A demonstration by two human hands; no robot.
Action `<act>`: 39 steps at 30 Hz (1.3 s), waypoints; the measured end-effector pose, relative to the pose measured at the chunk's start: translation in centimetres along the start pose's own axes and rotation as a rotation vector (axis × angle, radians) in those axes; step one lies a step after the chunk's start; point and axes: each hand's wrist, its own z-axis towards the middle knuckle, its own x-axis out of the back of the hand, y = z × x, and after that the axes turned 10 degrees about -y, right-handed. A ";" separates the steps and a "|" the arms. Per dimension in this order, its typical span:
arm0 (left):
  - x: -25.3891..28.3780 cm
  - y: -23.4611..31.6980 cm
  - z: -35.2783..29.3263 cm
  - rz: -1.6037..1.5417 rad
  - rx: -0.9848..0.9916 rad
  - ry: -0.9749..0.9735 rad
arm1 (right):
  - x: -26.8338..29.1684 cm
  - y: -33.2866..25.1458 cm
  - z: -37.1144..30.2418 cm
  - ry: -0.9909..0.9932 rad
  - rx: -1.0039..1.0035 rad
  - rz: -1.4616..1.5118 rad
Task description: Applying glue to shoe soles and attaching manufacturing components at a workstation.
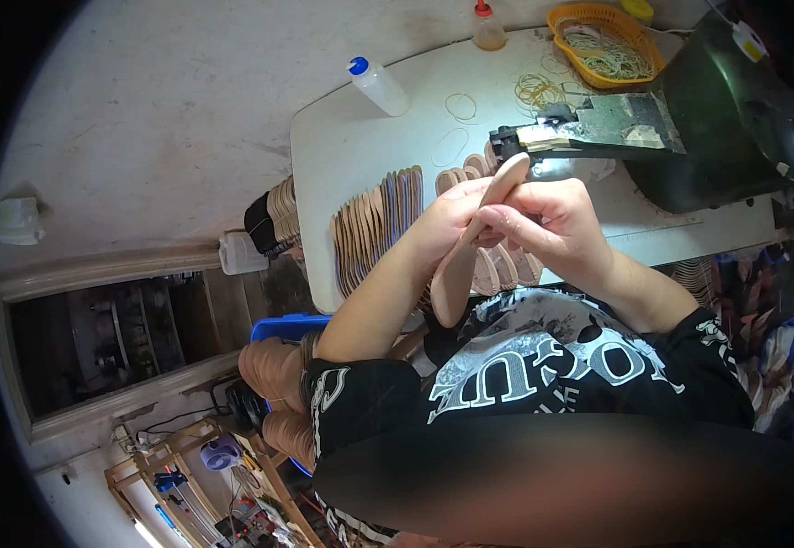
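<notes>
A tan shoe insole (453, 285) is held up slantwise in front of my chest, its narrower end pointing at the machine's head (509, 143). My left hand (456, 208) grips it from the left, fingers mostly hidden behind it. With the thumb pressed along its edge, my right hand (548, 224) closes on it from the other side. Under and behind my hands stand more insoles (504, 268) in a row on the white table (342, 137). Left of my left forearm is a long row of upright tan and bluish insoles (374, 224).
A machine arm (603, 128) reaches in from a dark green body (721, 119) at right. Rubber bands (539, 91) lie near a yellow basket (589, 78). A blue-capped bottle (381, 89) and a red-tipped bottle (488, 35) stand behind. Stacked insoles (274, 374) fill a blue bin (287, 326) at left.
</notes>
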 end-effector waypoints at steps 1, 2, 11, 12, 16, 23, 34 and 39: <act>0.2 -0.2 0.0 -0.028 -0.020 0.029 | 0.0 0.2 0.1 0.007 0.052 -0.096; 0.4 -0.4 0.0 -0.056 -0.039 0.060 | 0.0 0.3 0.1 0.003 0.071 -0.100; 4.2 -2.1 -0.7 -0.106 0.006 -0.357 | -0.8 -0.2 0.1 -0.055 0.268 -0.334; 4.2 -2.1 -0.8 -0.108 0.009 -0.355 | -0.7 -0.5 0.0 -0.043 0.210 -0.317; 4.1 -1.7 -1.0 -0.034 -0.056 -0.302 | -0.9 -0.8 0.0 0.079 0.167 -0.061; 3.5 -1.5 -1.4 -0.015 -0.024 -0.322 | -1.0 0.2 0.4 0.057 0.438 -0.393; 4.7 -3.6 -0.8 -0.646 -0.210 -0.016 | -2.9 3.1 1.8 0.202 0.091 0.097; 8.3 -6.0 -0.9 -0.391 -0.163 0.546 | -1.9 4.6 1.2 0.100 0.079 -0.311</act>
